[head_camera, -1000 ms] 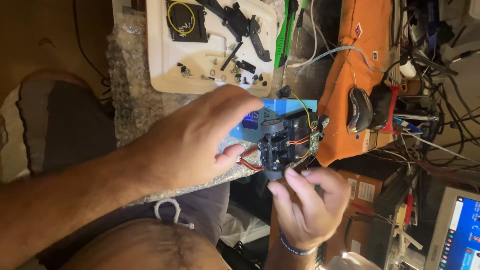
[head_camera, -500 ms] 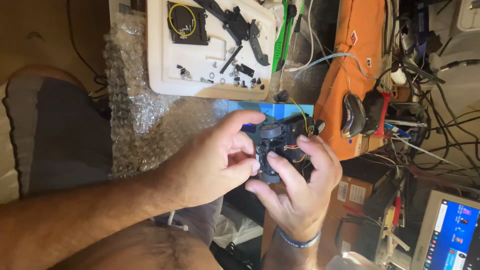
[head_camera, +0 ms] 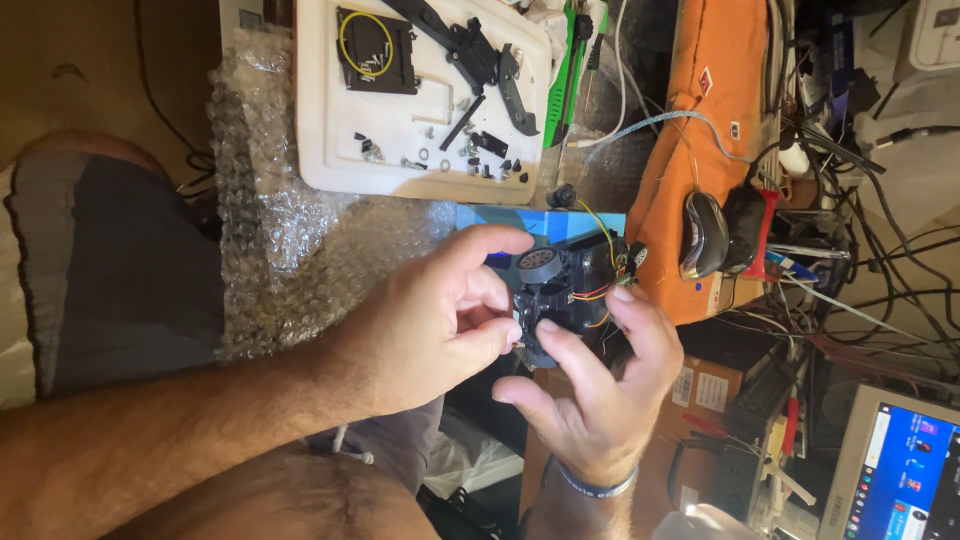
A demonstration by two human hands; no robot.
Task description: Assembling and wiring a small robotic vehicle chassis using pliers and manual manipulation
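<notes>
My left hand (head_camera: pixel 430 320) reaches in from the left, its fingertips pinched against the lower end of a small black wheeled gadget (head_camera: pixel 565 285) with a grey wheel and red, yellow and orange wires. My right hand (head_camera: pixel 600 400), with a band on the wrist, comes up from below. Its thumb and fingers hold the same gadget from the other side. The gadget hangs above a blue sheet (head_camera: pixel 500 218). What the left fingertips pinch is too small to tell.
A white tray (head_camera: pixel 330 150) with black parts, screws and a yellow ring lies on bubble wrap (head_camera: pixel 290 260). Beside it is a green tool (head_camera: pixel 563 70). An orange cloth (head_camera: pixel 710 100), a mouse (head_camera: pixel 705 235), tangled cables, a cardboard box (head_camera: pixel 700 385) and a lit screen (head_camera: pixel 905 470) crowd the right.
My left hand, spread over the gadget a second ago, has closed and now pinches at its lower end. My right hand has shifted its fingers around the gadget.
</notes>
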